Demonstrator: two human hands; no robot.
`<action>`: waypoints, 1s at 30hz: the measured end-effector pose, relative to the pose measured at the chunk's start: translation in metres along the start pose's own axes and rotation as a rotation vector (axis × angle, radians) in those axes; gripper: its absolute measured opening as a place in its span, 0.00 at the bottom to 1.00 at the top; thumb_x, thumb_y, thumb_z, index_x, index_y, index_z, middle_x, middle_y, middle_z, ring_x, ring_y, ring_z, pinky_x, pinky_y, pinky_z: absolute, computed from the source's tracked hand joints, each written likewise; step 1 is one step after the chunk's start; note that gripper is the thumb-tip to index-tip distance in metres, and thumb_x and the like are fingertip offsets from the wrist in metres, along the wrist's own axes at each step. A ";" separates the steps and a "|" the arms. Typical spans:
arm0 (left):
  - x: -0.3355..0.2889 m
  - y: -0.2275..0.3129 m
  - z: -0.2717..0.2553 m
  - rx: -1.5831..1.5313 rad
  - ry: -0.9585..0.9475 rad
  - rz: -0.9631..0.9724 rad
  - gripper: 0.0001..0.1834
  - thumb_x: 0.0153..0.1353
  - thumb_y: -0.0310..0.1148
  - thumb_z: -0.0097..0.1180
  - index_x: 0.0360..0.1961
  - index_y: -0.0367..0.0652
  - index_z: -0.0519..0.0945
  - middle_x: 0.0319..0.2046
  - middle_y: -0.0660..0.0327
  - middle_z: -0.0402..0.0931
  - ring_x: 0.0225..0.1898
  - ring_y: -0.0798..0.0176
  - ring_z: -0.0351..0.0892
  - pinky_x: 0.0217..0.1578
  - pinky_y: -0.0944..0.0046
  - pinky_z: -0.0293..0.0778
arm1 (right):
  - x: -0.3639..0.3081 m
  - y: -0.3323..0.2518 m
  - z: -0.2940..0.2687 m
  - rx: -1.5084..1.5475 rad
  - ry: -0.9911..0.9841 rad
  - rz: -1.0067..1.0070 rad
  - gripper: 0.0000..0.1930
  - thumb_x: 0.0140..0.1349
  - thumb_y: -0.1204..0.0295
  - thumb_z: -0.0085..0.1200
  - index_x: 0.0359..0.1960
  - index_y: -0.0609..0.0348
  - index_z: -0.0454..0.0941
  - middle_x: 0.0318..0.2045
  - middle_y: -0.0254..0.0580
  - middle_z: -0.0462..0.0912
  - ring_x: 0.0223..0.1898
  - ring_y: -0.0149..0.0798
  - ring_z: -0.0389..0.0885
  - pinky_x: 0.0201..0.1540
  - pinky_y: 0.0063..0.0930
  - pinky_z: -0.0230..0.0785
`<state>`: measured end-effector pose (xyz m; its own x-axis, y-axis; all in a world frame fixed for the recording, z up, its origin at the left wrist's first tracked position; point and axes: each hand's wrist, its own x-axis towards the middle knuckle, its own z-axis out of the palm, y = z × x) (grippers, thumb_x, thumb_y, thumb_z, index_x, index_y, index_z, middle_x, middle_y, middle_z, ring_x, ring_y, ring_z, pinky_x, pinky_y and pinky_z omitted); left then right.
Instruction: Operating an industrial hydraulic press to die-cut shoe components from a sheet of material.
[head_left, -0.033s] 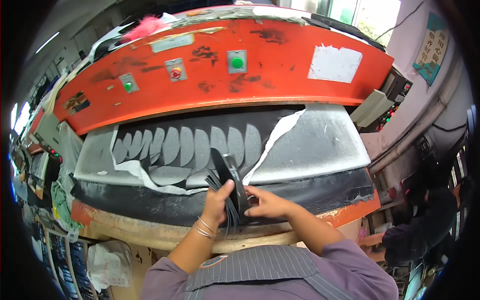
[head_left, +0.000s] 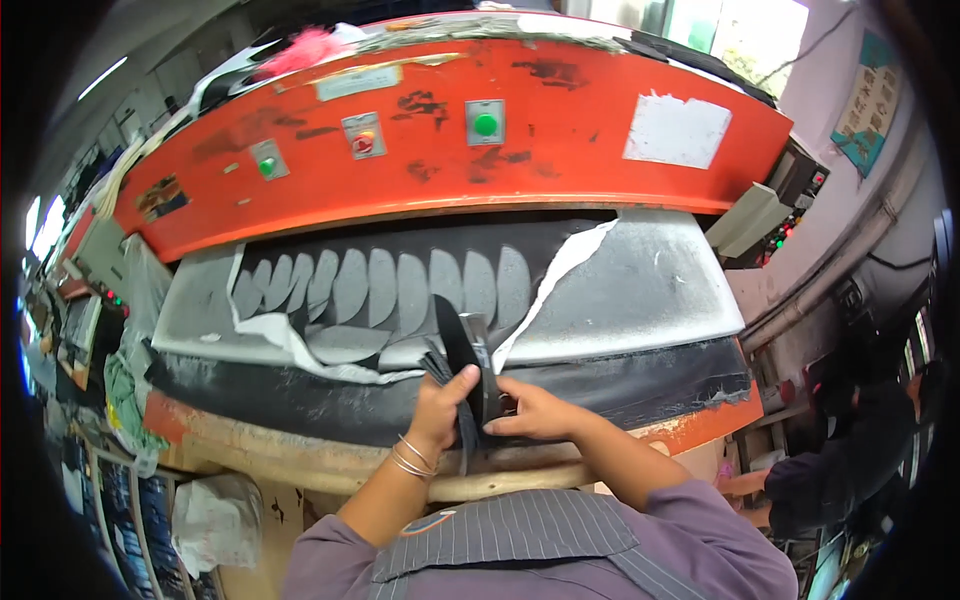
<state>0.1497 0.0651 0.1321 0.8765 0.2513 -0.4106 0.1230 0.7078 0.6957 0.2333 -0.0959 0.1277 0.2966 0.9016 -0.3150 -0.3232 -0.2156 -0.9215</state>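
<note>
Over the front edge of the press bed, my left hand (head_left: 437, 412) is closed around a stack of thin black cut pieces (head_left: 467, 432). My right hand (head_left: 537, 408) grips a curved metal cutting die (head_left: 487, 378) from its right side, close against the stack. One longer dark piece (head_left: 452, 325) sticks up beside the die; which hand steadies it I cannot tell. Beyond my hands lies a black sheet (head_left: 560, 232) with a row of several half-moon cutouts, through which the grey cutting board (head_left: 665, 300) shows. Its torn edge is white.
An orange press beam (head_left: 590, 150) with green and red buttons spans the back. Black material (head_left: 260, 395) covers the bed's front edge, above a worn wooden rail (head_left: 500, 484). A white bag (head_left: 218, 525) stands lower left. Another person's dark sleeve (head_left: 820, 490) shows at right.
The view has shifted slightly, so the press sits a little further right. The black pieces in my left hand look less fanned out. Both hands keep their hold.
</note>
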 end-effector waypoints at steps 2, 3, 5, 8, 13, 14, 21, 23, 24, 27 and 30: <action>-0.031 0.003 -0.010 0.078 -0.044 0.096 0.15 0.61 0.29 0.58 0.47 0.35 0.75 0.38 0.58 0.79 0.37 0.61 0.81 0.41 0.59 0.79 | 0.002 0.000 0.029 -0.085 -0.023 0.011 0.29 0.54 0.69 0.63 0.58 0.62 0.69 0.48 0.47 0.71 0.49 0.40 0.73 0.50 0.31 0.69; -0.047 0.010 -0.014 0.068 -0.068 0.142 0.15 0.61 0.28 0.58 0.48 0.36 0.75 0.38 0.59 0.79 0.38 0.63 0.80 0.42 0.60 0.78 | 0.004 0.001 0.039 -0.108 -0.077 0.005 0.29 0.54 0.69 0.63 0.58 0.62 0.69 0.48 0.47 0.71 0.49 0.40 0.73 0.50 0.31 0.69; -0.077 0.002 -0.047 0.238 0.056 0.294 0.21 0.56 0.28 0.64 0.50 0.37 0.74 0.41 0.63 0.77 0.43 0.68 0.76 0.47 0.66 0.73 | 0.014 0.007 0.059 -0.774 -0.188 -0.121 0.25 0.53 0.62 0.64 0.48 0.66 0.76 0.45 0.54 0.69 0.42 0.49 0.74 0.48 0.35 0.70; -0.135 -0.007 -0.085 0.341 0.252 0.474 0.25 0.55 0.30 0.65 0.53 0.37 0.73 0.45 0.62 0.77 0.46 0.67 0.75 0.51 0.64 0.71 | 0.022 -0.001 0.113 -1.076 -0.325 -0.064 0.20 0.54 0.59 0.62 0.40 0.64 0.80 0.46 0.64 0.65 0.40 0.60 0.75 0.47 0.43 0.70; -0.229 -0.020 -0.163 0.170 0.797 0.640 0.28 0.56 0.40 0.65 0.53 0.36 0.72 0.46 0.61 0.76 0.48 0.68 0.73 0.51 0.65 0.69 | 0.046 -0.015 0.194 -1.249 -0.215 -0.233 0.15 0.55 0.64 0.61 0.38 0.64 0.79 0.54 0.65 0.65 0.46 0.63 0.75 0.49 0.43 0.70; -0.251 -0.031 -0.184 0.113 0.885 0.564 0.25 0.55 0.42 0.65 0.49 0.37 0.75 0.39 0.63 0.77 0.40 0.69 0.74 0.43 0.66 0.72 | 0.061 -0.008 0.192 -1.292 -0.184 -0.320 0.15 0.55 0.65 0.61 0.39 0.64 0.78 0.54 0.64 0.66 0.47 0.63 0.74 0.49 0.44 0.69; -0.494 -0.231 -0.322 -0.529 1.913 0.502 0.36 0.50 0.55 0.64 0.43 0.26 0.78 0.34 0.51 0.79 0.37 0.57 0.77 0.40 0.55 0.72 | 0.152 0.027 0.120 -1.637 0.197 -0.370 0.18 0.60 0.62 0.54 0.45 0.63 0.74 0.49 0.64 0.71 0.48 0.62 0.73 0.49 0.44 0.66; -0.594 -0.280 -0.320 -0.756 2.129 0.799 0.41 0.49 0.57 0.64 0.49 0.27 0.75 0.41 0.51 0.77 0.41 0.54 0.77 0.45 0.56 0.72 | 0.149 0.032 0.107 -1.684 0.226 -0.322 0.18 0.61 0.62 0.53 0.47 0.63 0.74 0.49 0.64 0.72 0.47 0.61 0.73 0.48 0.45 0.66; -0.636 -0.297 -0.311 -0.814 2.215 0.851 0.45 0.47 0.59 0.65 0.52 0.27 0.73 0.44 0.51 0.77 0.42 0.54 0.77 0.46 0.57 0.72 | 0.154 0.043 0.094 -1.684 0.221 -0.326 0.18 0.61 0.62 0.53 0.47 0.63 0.74 0.49 0.64 0.72 0.47 0.61 0.73 0.48 0.45 0.66; -0.722 -0.296 -0.278 -1.132 2.024 1.030 0.55 0.43 0.73 0.58 0.67 0.52 0.57 0.65 0.54 0.61 0.65 0.43 0.60 0.62 0.32 0.48 | 0.163 0.060 0.066 -1.625 0.258 -0.317 0.19 0.63 0.59 0.50 0.48 0.62 0.74 0.43 0.67 0.72 0.47 0.66 0.72 0.49 0.49 0.65; -0.743 -0.287 -0.264 -1.263 2.314 1.043 0.52 0.46 0.70 0.58 0.68 0.55 0.57 0.66 0.58 0.58 0.62 0.47 0.62 0.60 0.38 0.51 | 0.162 0.053 0.070 -1.609 0.206 -0.346 0.19 0.64 0.61 0.48 0.49 0.62 0.74 0.43 0.67 0.72 0.45 0.65 0.73 0.49 0.49 0.66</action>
<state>-0.6594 -0.1509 0.0817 -0.8333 -0.1920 -0.5184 -0.4667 -0.2583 0.8459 0.2011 0.0647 0.0442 0.3004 0.9530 0.0399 0.9395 -0.2884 -0.1848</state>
